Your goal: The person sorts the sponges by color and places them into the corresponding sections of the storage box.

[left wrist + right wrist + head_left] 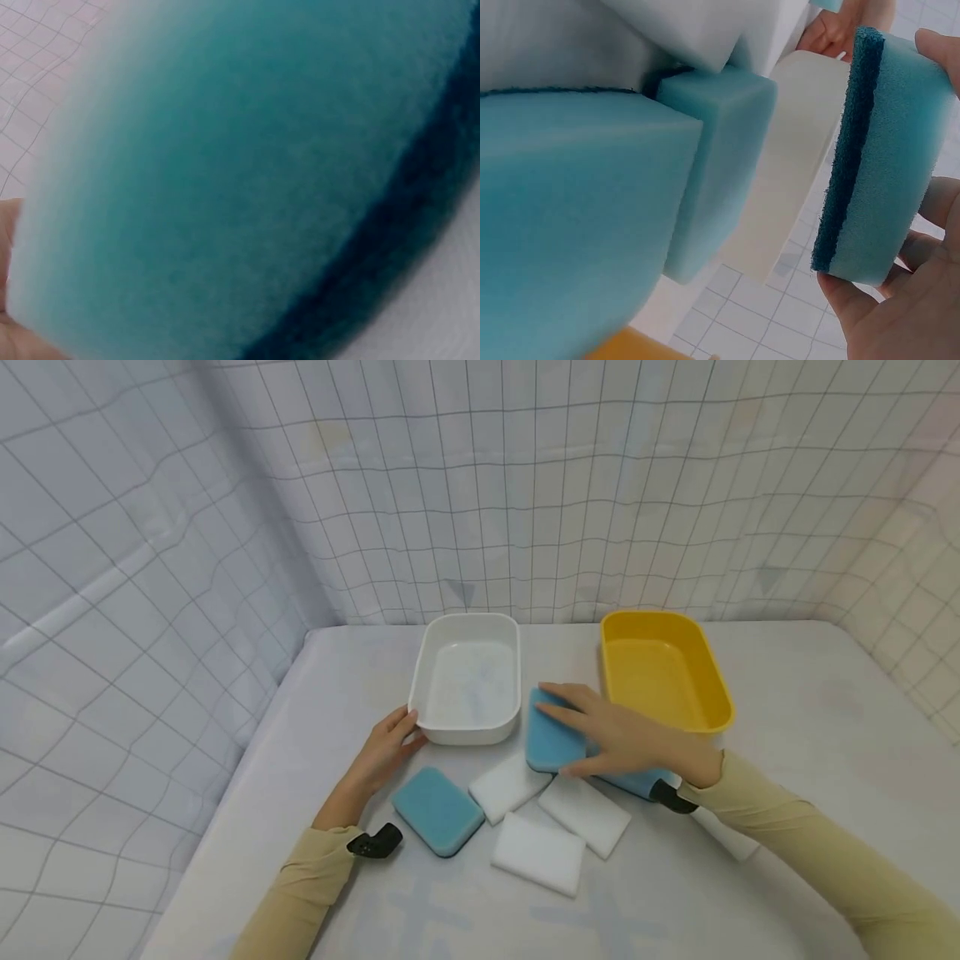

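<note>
My right hand [611, 735] holds a blue sponge [553, 735] between thumb and fingers, just right of the white tub [463, 735]. In the right wrist view this sponge [889, 165] shows a dark scouring layer on one face, clear of the other sponges. My left hand [382, 752] grips the tub's near left corner. Only part of the left hand [6, 300] shows at the edge of the left wrist view, behind a large, close blue sponge [225, 180]. That second blue sponge [438, 810] lies by my left wrist.
White sponge-sized blocks lie in front: one left [510, 787], one right [587, 814], one nearest [538, 853]. More blue sponges [633, 782] and a white block [726, 833] lie partly hidden under my right forearm. A yellow tub [660, 670] stands back right, before a grid-patterned curtain [525, 510].
</note>
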A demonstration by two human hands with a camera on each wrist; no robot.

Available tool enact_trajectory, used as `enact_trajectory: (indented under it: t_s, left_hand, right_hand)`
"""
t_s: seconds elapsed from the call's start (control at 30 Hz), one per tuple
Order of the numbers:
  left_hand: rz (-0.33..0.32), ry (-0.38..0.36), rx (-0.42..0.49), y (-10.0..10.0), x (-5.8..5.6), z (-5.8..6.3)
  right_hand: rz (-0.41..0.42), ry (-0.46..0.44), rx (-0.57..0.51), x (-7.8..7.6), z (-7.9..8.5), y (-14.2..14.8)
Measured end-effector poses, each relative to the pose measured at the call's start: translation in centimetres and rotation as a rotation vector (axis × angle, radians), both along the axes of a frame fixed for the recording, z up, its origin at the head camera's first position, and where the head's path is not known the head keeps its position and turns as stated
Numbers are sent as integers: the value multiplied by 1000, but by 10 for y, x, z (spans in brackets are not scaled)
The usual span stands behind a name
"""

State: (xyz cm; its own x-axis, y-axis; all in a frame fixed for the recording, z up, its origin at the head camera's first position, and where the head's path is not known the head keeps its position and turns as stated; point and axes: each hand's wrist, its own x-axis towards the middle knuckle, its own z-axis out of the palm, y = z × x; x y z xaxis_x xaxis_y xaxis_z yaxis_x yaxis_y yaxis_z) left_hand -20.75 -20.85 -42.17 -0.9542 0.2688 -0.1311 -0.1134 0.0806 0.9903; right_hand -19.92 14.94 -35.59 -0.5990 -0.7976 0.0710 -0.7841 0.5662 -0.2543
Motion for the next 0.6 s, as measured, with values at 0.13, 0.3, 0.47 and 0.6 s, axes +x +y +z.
enact_trajectory:
  t_s: [0.13, 0.3, 0.47, 0.6]
  left_hand:
    - [-4, 4, 11, 1, 0, 0]
    - [-4, 5, 7, 1, 0, 0]
    - [-6, 10, 3, -1, -1, -2]
    - [-8, 8, 19, 0, -1, -1]
  right_hand:
    - [2, -10, -2, -5, 3, -5]
    - [20, -21, -35, -15, 5, -11]
    - [63, -15, -61, -23, 7, -24]
    - [81, -24, -61, -28, 8, -35]
